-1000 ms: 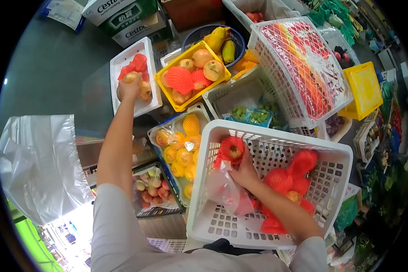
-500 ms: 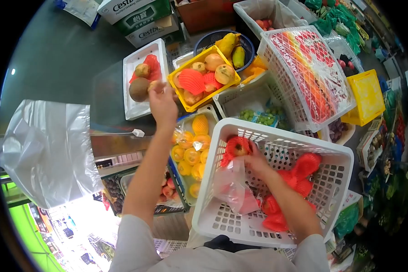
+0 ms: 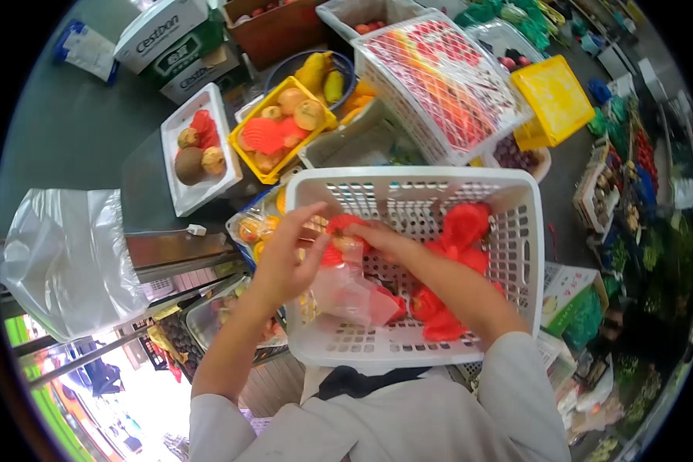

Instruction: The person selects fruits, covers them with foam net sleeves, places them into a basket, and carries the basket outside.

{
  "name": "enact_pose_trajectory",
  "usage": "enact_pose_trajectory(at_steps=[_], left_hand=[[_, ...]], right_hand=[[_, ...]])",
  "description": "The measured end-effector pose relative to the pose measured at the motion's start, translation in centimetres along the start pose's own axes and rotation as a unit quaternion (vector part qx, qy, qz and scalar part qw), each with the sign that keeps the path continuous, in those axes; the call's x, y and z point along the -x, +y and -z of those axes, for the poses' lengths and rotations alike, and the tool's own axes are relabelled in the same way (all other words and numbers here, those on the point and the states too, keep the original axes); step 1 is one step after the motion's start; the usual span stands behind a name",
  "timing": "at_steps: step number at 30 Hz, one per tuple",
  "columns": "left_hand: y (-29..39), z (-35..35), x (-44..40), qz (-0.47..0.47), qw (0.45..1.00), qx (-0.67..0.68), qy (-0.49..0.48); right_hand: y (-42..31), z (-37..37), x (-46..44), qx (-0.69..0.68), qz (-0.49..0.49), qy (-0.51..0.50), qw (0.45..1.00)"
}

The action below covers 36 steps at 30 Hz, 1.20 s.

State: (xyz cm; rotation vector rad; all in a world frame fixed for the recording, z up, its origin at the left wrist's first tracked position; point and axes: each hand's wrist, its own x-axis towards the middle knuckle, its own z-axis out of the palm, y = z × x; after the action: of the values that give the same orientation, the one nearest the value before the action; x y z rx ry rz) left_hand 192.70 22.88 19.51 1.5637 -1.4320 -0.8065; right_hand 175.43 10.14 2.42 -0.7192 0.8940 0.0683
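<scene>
My right hand [image 3: 385, 240] is closed on a fruit in red foam netting [image 3: 346, 231], inside the white basket [image 3: 416, 358]. A clear plastic bag [image 3: 350, 289] hangs just below that fruit. At the basket's left side my left hand [image 3: 291, 254] has its fingers spread, close beside the netted fruit, with nothing in it. More red foam nets [image 3: 446, 300] lie in the basket's right half. In the white foam tray [image 3: 179, 127] at the upper left sit a brown round fruit [image 3: 189, 165], two smaller fruits and a piece of red netting.
A yellow crate [image 3: 246, 165] of fruit stands behind the basket. Orange fruits [image 3: 250, 229] lie to the basket's left. A plastic-wrapped crate [image 3: 446, 85] is at the back, a yellow box [image 3: 558, 96] beside it. Plastic bags [image 3: 73, 262] hang at the left.
My left hand has left the foam tray and come to the netted fruit in the basket. The small fruits now rest in the tray. The view has shifted, and my right hand still grips the netted fruit.
</scene>
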Motion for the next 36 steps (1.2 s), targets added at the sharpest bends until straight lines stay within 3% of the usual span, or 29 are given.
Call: enact_pose_trajectory(at_steps=[1, 3, 5, 7, 9, 11, 12, 13, 14, 15, 16, 17, 18, 19, 21, 22, 24, 27, 29, 30, 31, 33, 36], left_hand=[[-0.2, 0.0, 0.1, 0.060, 0.998, 0.004, -0.008], [0.0, 0.2, -0.3, 0.073, 0.996, 0.020, -0.047], [0.7, -0.4, -0.6, -0.065, 0.982, -0.172, -0.054], [1.3, -1.5, -1.3, -0.035, 0.991, -0.108, -0.066], [1.6, -1.9, -1.3, 0.060, 0.978, 0.195, -0.029], [1.1, -1.0, -1.4, 0.111, 0.964, 0.241, -0.012], [0.4, -0.7, -1.5, 0.123, 0.936, 0.328, 0.019], [-0.3, -0.3, -1.9, 0.131, 0.900, 0.412, 0.051], [-0.9, 0.1, -2.2, 0.098, 0.895, 0.431, 0.067], [-1.6, 0.5, -2.3, 0.096, 0.896, 0.425, 0.079], [-2.5, 1.3, -2.6, 0.094, 0.882, 0.448, 0.115], [-3.6, 2.6, -3.1, 0.085, 0.869, 0.463, 0.154], [-5.6, 3.6, -3.6, 0.092, 0.856, 0.474, 0.183], [-7.2, 5.0, -4.6, 0.106, 0.832, 0.501, 0.215], [-11.2, 7.9, -7.0, 0.133, 0.818, 0.466, 0.308], [-13.3, 9.4, -8.0, 0.129, 0.820, 0.457, 0.319], [-17.1, 11.6, -10.6, 0.190, 0.780, 0.363, 0.473], [-22.3, 15.8, -12.8, 0.264, 0.750, 0.280, 0.537], [-33.3, 20.8, -12.6, 0.205, 0.818, 0.202, 0.498], [-34.5, 22.2, -12.4, 0.234, 0.821, 0.203, 0.480], [-31.5, 22.0, -12.8, 0.282, 0.781, 0.249, 0.499], [-32.2, 23.5, -13.3, 0.307, 0.779, 0.232, 0.495], [-33.2, 23.6, -13.5, 0.306, 0.830, 0.191, 0.425]], right_hand=[[0.7, 0.5, -0.2, -0.020, -0.005, -0.013, 1.000], [-3.0, -1.1, 4.3, -0.034, -0.016, -0.010, 0.999], [-3.4, -1.2, 6.5, -0.005, 0.117, -0.071, 0.991], [-6.4, -2.7, 11.4, 0.044, 0.145, -0.062, 0.987], [-7.1, -2.4, 12.7, 0.095, 0.175, -0.069, 0.978], [-6.1, 0.0, 12.0, -0.137, 0.081, -0.142, 0.977], [-4.2, 1.7, 10.5, -0.026, 0.058, -0.088, 0.994], [-3.7, 2.1, 10.6, 0.242, 0.056, -0.028, 0.968], [-2.6, 2.4, 11.3, 0.492, 0.051, 0.032, 0.869], [-0.2, 3.7, 11.2, 0.685, 0.052, 0.060, 0.724], [3.0, 6.0, 10.4, 0.838, 0.064, 0.089, 0.534], [7.0, 9.4, 9.4, 0.828, 0.159, 0.121, 0.524], [7.1, 8.7, 9.5, 0.817, 0.046, 0.136, 0.558], [6.4, 8.3, 9.2, 0.809, 0.008, 0.132, 0.573], [5.5, 7.9, 8.1, 0.822, -0.041, 0.144, 0.549], [4.7, 7.6, 7.9, 0.825, -0.029, 0.136, 0.548], [3.7, 7.9, 7.9, 0.788, -0.034, 0.126, 0.602], [6.1, 10.2, 5.9, 0.790, 0.006, 0.139, 0.597], [4.8, 8.7, 5.8, 0.803, -0.026, 0.130, 0.582], [4.1, 7.9, 5.7, 0.813, -0.053, 0.115, 0.568], [4.0, 7.6, 5.6, 0.810, -0.061, 0.118, 0.571], [4.4, 7.7, 5.4, 0.810, -0.045, 0.123, 0.572], [4.5, 7.8, 4.9, 0.806, -0.064, 0.122, 0.576]])
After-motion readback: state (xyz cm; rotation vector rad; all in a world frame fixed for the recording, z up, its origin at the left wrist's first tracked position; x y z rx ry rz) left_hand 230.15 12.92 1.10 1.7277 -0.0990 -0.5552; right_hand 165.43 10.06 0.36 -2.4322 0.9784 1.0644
